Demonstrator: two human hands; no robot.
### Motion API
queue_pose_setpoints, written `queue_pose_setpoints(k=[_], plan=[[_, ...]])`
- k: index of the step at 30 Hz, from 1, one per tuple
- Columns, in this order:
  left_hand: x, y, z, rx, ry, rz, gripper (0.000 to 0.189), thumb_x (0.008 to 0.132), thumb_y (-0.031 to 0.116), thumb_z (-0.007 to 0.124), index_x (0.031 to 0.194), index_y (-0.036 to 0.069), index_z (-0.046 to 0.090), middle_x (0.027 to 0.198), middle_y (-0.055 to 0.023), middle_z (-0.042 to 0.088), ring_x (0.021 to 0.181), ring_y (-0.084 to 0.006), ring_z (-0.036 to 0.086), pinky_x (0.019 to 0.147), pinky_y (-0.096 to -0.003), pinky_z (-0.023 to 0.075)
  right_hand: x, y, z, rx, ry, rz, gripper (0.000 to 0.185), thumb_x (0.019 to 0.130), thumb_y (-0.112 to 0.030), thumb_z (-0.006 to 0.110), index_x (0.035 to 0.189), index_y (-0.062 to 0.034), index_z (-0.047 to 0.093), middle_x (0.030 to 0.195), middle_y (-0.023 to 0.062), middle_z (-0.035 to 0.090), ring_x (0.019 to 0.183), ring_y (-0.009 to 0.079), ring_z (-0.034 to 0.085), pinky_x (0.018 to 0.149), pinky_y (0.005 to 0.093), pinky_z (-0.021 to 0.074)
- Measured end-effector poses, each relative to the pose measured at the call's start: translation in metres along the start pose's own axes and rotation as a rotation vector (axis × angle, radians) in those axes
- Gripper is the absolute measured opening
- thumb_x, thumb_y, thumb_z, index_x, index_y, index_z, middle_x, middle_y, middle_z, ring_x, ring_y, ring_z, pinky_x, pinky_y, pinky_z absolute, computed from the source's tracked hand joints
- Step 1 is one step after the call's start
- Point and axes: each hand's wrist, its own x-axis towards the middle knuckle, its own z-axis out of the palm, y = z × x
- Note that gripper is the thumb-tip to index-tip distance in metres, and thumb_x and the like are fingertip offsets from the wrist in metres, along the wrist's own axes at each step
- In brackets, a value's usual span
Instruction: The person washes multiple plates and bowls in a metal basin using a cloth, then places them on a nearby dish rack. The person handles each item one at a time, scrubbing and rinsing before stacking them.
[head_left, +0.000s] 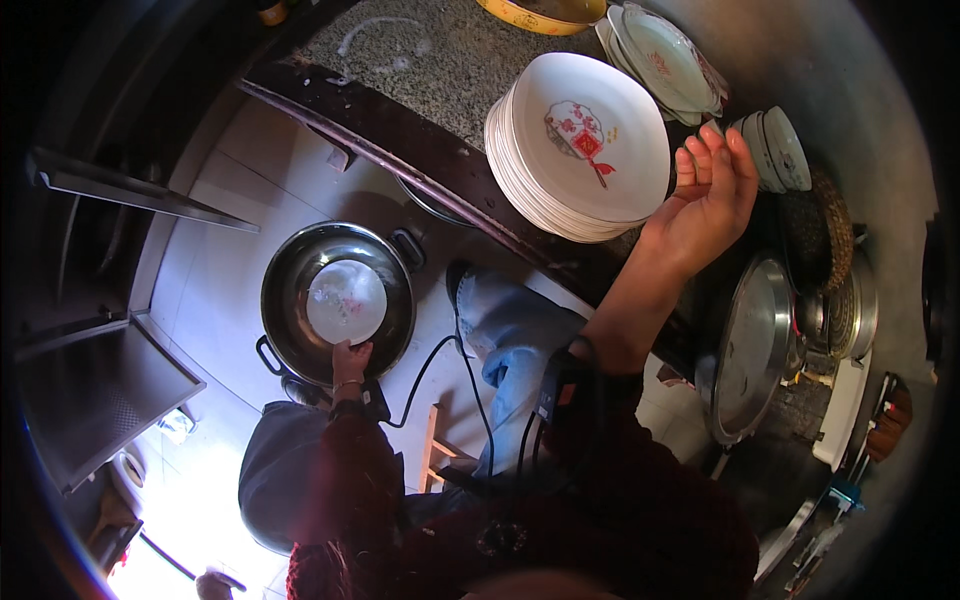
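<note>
Low on the left, my left hand (351, 361) grips the near rim of a white plate (346, 302) with a faint reddish pattern. The plate is inside or just above a dark, two-handled metal pan (289, 259); I cannot tell whether it touches the bottom. My right hand (701, 196) is raised over the counter, palm up and fingers loosely bent, with nothing plainly in it. Just left of it stands a tall stack of white plates (626, 97), the top one printed with red flowers. Several white bowls (784, 150) lie tipped behind my right fingers.
On the speckled stone counter (442, 82) stand a yellow basin (544, 19) and more patterned plates (667, 64). A large metal lid (754, 349) leans at the right. Open cabinet doors (112, 401) jut out at the left. A black cable (420, 379) hangs by my leg, near a wooden stool (433, 442).
</note>
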Motion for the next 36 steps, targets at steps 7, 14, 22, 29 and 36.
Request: queue_pose_setpoints(k=[7,14,22,29,36], plan=[[-0.003,-0.009,-0.018,-0.956,0.108,-0.543,0.035,0.089,0.018,0.043,0.123,0.010,0.038,0.118,-0.0123,0.040,0.107,-0.0381,0.047,0.082,-0.0535,0.0465,0.004,-0.004,-0.006,0.012,-0.026,0.055,0.021,0.083,-0.007,0.053,0.102,-0.0002,0.056,0.091,0.0109,0.062,0.074,0.0147,0.057,0.071,0.0257,0.0453],[-0.040,0.002,-0.024,-0.516,0.063,-0.003,0.034,0.091,0.025,0.039,0.123,0.015,0.042,0.122,-0.0086,0.041,0.102,-0.0350,0.047,0.082,-0.0559,0.0431,-0.012,-0.011,0.005,0.021,-0.324,0.198,0.021,0.081,-0.008,0.056,0.099,0.0018,0.059,0.085,0.0118,0.063,0.071,0.0154,0.055,0.069,0.0265,0.0425],[-0.044,0.035,-0.002,-1.141,0.420,-0.593,0.039,0.088,0.031,0.046,0.123,0.015,0.044,0.130,-0.0116,0.036,0.113,-0.0379,0.039,0.092,-0.0555,0.0352,-0.100,-0.013,0.044,0.143,-1.112,0.403,0.021,0.087,-0.010,0.051,0.100,0.0039,0.059,0.083,0.0123,0.063,0.066,0.0125,0.054,0.060,0.0239,0.0427],[-0.013,0.043,0.013,-1.214,0.590,-0.686,0.042,0.088,0.034,0.046,0.126,0.017,0.042,0.128,-0.0112,0.038,0.116,-0.0321,0.040,0.094,-0.0479,0.0353,-0.209,0.077,0.052,-0.288,-1.746,0.874,0.022,0.090,-0.017,0.050,0.105,-0.0022,0.058,0.088,0.0068,0.061,0.075,0.0108,0.058,0.067,0.0227,0.0468],[0.019,0.051,-0.001,-1.734,0.617,-0.552,0.047,0.086,0.043,0.048,0.128,0.023,0.039,0.125,-0.0057,0.044,0.112,-0.0245,0.044,0.078,-0.0437,0.0398,-0.321,0.249,0.010,-1.023,-1.765,0.955,0.030,0.086,-0.028,0.056,0.112,-0.0128,0.058,0.100,0.0025,0.059,0.085,0.0128,0.056,0.070,0.0280,0.0469]])
